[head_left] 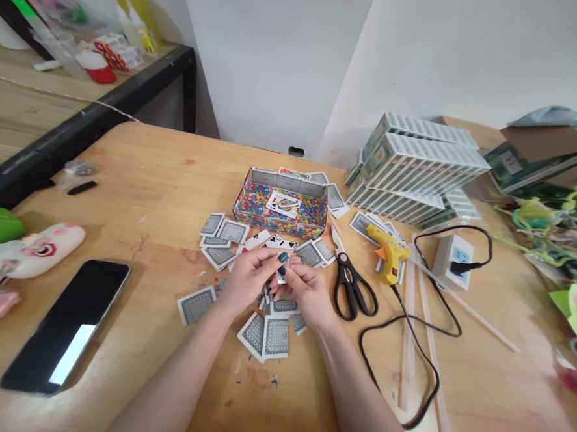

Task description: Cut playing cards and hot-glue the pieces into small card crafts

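Observation:
Both hands meet over the middle of the table, fingers pinched on one small piece of playing card (pixel 281 275). My left hand (pixel 252 274) grips it from the left, and my right hand (pixel 308 287) has its thumb on it from the right. Under and around them lie cut playing cards (pixel 276 338) with grey patterned backs, a few face up. Just beyond the hands stands an open box (pixel 278 223) with a colourful speckled pattern; grey card backs line its far inner wall and a face card (pixel 283 204) lies in it. Black-handled scissors (pixel 350 282) rest right of my right hand.
A yellow glue gun (pixel 388 251) lies on the right, its black cord looping past clear glue sticks (pixel 408 340) and a white power socket (pixel 453 260). Stacked card boxes (pixel 413 171) stand behind. At left are a phone (pixel 66 326) and a white squeezy toy (pixel 46 250).

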`<state>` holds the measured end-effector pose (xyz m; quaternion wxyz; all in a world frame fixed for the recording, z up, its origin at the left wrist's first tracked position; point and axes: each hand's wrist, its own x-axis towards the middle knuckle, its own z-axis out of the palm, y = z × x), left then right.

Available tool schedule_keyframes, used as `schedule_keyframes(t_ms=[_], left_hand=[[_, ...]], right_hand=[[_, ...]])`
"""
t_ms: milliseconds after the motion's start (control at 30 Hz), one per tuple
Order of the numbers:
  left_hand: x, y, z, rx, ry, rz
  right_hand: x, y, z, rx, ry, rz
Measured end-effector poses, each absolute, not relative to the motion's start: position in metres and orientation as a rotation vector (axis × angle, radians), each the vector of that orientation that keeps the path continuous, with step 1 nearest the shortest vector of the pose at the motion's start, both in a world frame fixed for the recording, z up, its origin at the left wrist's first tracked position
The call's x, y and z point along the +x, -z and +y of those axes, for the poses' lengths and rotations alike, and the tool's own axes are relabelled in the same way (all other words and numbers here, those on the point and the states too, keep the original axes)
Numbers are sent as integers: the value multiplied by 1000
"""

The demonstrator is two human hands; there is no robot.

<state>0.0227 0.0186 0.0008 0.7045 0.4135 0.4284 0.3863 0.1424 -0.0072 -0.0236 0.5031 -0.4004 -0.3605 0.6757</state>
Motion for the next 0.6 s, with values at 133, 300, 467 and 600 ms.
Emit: schedule_keyframes(t_ms=[133,300,467,600], left_hand=[[28,1,16,914,-909,1002],[32,3,15,818,-936,1087],[32,2,15,713,-970,1106],[33,6,14,637,-1011,1105]], right_hand=[[139,22,-7,-1062,-1528,-918],[134,22,-9,-1146,-1460,-960],[132,26,-11,-1179,-1440,-975],[133,27,-12,-1168,-1449,-1030]])
